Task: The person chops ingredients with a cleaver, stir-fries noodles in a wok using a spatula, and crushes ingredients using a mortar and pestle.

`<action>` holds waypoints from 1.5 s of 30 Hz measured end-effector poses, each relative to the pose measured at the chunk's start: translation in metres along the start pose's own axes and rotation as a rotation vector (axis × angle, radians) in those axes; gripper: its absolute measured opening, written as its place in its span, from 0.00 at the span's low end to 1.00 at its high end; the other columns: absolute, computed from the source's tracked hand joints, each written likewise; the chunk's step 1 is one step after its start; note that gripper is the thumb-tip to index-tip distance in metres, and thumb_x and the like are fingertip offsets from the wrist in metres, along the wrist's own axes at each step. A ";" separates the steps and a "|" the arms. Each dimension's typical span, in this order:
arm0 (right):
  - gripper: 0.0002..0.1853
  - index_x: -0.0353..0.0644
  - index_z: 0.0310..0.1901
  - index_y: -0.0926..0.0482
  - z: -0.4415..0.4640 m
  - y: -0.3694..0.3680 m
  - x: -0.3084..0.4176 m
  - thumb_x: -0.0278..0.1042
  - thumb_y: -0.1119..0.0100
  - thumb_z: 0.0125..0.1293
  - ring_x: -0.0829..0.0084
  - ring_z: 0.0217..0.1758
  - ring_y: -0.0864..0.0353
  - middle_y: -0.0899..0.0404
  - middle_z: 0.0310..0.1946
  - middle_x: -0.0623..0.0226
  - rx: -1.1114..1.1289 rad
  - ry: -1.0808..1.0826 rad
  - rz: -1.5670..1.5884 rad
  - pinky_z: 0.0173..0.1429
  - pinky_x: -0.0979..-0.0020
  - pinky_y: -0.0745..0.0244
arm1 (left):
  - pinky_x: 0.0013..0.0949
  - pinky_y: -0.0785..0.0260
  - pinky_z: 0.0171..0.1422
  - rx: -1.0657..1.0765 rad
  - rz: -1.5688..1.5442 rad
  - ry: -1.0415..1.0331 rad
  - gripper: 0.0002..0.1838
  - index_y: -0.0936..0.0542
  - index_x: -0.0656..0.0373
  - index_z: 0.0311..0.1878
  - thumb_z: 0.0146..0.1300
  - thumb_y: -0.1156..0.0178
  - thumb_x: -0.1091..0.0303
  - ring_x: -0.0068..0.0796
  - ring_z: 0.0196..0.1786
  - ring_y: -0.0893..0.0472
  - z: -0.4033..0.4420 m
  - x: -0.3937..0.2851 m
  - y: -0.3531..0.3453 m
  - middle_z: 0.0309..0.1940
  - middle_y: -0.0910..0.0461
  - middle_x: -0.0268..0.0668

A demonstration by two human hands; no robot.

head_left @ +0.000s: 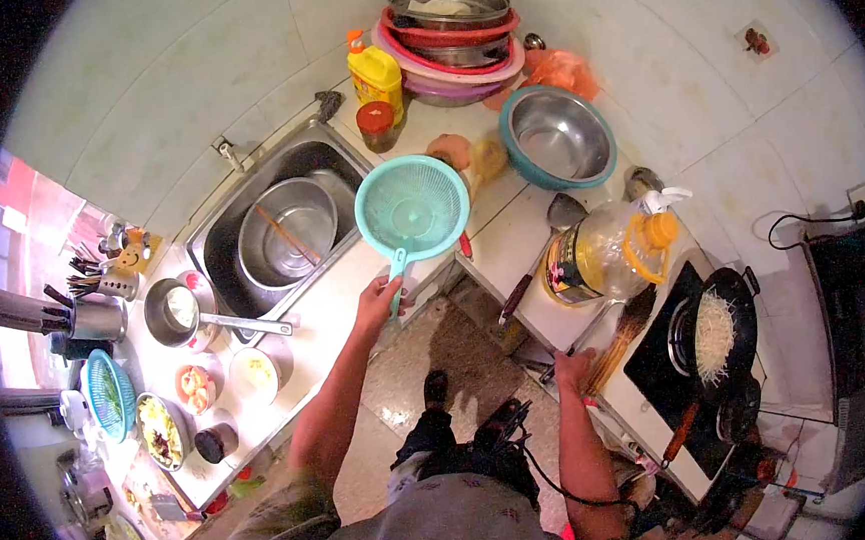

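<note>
Head view: left hand (383, 302) pinching green strainer (413, 206) by its handle, near inner corner of counter (506, 245). Right hand (574, 370) at counter's right-hand front edge, grip unclear. Pale shreds (715, 335) already in wok (745, 323), heaped, look unmixed; none visible in strainer.

Nearer than the mint-green strainer (412, 206), open space lies above the floor (386, 396). Left of the strainer, a steel pot (298, 217) crowds the sink (316, 158); right of it, a basin (562, 143) and large bottle (607, 250) block passage.
</note>
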State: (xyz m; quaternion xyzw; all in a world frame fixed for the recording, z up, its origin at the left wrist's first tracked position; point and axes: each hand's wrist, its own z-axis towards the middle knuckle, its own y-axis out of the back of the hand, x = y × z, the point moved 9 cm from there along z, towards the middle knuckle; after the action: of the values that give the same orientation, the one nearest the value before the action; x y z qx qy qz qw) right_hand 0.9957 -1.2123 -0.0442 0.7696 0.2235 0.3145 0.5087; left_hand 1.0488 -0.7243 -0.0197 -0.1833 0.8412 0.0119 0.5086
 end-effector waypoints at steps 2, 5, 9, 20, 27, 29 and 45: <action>0.47 0.20 0.63 0.47 -0.004 0.013 0.014 0.41 0.34 0.49 0.44 0.55 0.23 0.24 0.48 0.34 -0.052 0.059 -0.017 0.62 0.58 0.29 | 0.27 0.29 0.32 -0.027 0.011 -0.035 0.21 0.25 0.64 0.49 0.66 0.40 0.55 0.25 0.30 0.20 -0.002 0.004 0.007 0.34 0.21 0.37; 0.36 0.24 0.57 0.40 -0.002 0.019 0.013 0.38 0.38 0.52 0.50 0.44 0.17 0.22 0.41 0.38 -0.021 0.048 0.042 0.46 0.57 0.20 | 0.26 0.30 0.34 -0.088 0.023 -0.069 0.20 0.24 0.64 0.49 0.66 0.40 0.54 0.24 0.32 0.21 -0.009 0.007 0.021 0.35 0.20 0.36; 0.22 0.33 0.48 0.33 -0.006 0.026 -0.008 0.37 0.41 0.57 0.62 0.20 0.26 0.27 0.26 0.55 0.157 -0.155 0.667 0.21 0.60 0.33 | 0.25 0.30 0.37 0.020 0.015 -0.033 0.20 0.23 0.64 0.47 0.67 0.41 0.53 0.22 0.32 0.22 -0.015 0.005 0.013 0.34 0.20 0.34; 0.11 0.38 0.50 0.30 -0.112 0.161 -0.023 0.32 0.51 0.69 0.82 0.13 0.39 0.33 0.23 0.71 -0.168 0.041 1.021 0.14 0.77 0.44 | 0.27 0.28 0.39 -0.126 0.011 -0.119 0.21 0.24 0.64 0.54 0.68 0.42 0.55 0.25 0.40 0.21 -0.026 -0.004 0.012 0.38 0.20 0.36; 0.15 0.34 0.55 0.33 -0.186 0.214 0.102 0.35 0.55 0.73 0.85 0.18 0.38 0.36 0.21 0.74 -0.031 0.665 1.081 0.20 0.80 0.40 | 0.36 0.31 0.57 -0.404 0.291 -0.435 0.30 0.35 0.65 0.64 0.64 0.38 0.58 0.37 0.54 0.27 -0.094 0.009 0.040 0.56 0.31 0.46; 0.12 0.36 0.48 0.32 -0.207 0.179 0.149 0.36 0.53 0.72 0.83 0.20 0.38 0.34 0.21 0.73 0.321 0.780 0.820 0.24 0.78 0.36 | 0.37 0.31 0.56 -0.505 0.423 -0.567 0.29 0.34 0.64 0.62 0.63 0.37 0.60 0.38 0.53 0.27 -0.149 -0.014 0.057 0.54 0.30 0.45; 0.18 0.36 0.48 0.32 -0.569 0.075 0.198 0.44 0.46 0.69 0.73 0.44 0.28 0.28 0.40 0.65 1.631 1.625 0.480 0.51 0.72 0.32 | 0.28 0.32 0.42 -0.324 0.005 -0.360 0.24 0.27 0.59 0.49 0.55 0.29 0.58 0.24 0.37 0.25 -0.475 -0.046 0.072 0.33 0.25 0.29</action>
State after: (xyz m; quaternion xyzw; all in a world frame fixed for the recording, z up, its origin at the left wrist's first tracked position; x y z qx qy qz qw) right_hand 0.7317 -0.7437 0.2381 0.4634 0.4666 0.5646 -0.4988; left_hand 0.6408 -0.7419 0.2366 -0.2551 0.7247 0.1804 0.6141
